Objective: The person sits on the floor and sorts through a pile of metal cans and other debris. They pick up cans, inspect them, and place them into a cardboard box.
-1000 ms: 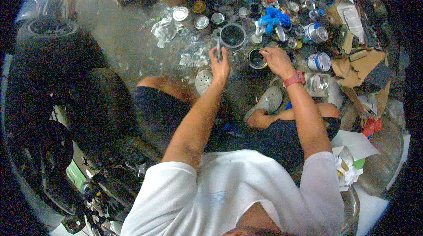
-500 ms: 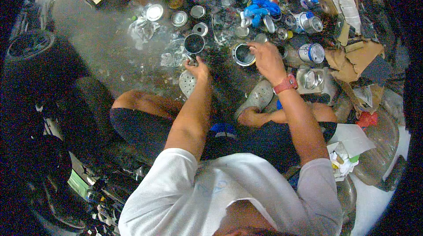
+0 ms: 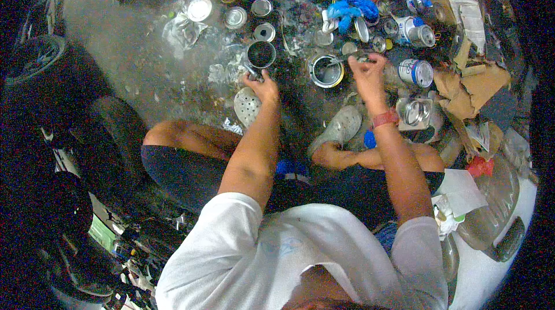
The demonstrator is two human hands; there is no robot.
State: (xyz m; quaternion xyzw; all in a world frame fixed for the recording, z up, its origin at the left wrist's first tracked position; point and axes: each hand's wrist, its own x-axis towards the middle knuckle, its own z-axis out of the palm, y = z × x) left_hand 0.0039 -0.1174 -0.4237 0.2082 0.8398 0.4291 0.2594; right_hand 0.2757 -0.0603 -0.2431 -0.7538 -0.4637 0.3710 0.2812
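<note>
On the floor before me, my left hand (image 3: 265,87) is closed round the near side of a dark, open can (image 3: 261,54), which stays upright. Part of the grip is hidden behind the can wall. To the right stands a larger open tin with a pale rim (image 3: 326,71); a thin light-coloured thing (image 3: 335,61) leans across its mouth. My right hand (image 3: 368,73), with a red watch (image 3: 385,118) on the wrist, hovers just right of that tin. Its thumb and fingers are curled but apart, and nothing shows between them.
Several lids and cans lie beyond my hands, with blue gloves (image 3: 352,9) among them. A white-and-blue can (image 3: 415,73) lies at right near torn cardboard (image 3: 471,87). Crumpled paper (image 3: 182,32) is at left, a tyre (image 3: 37,58) farther left. My shoes (image 3: 340,125) flank the near floor.
My right hand has left the larger tin's rim and moved right, exposing the thin thing in its mouth. My left hand stays at the dark can. The view has shifted slightly.
</note>
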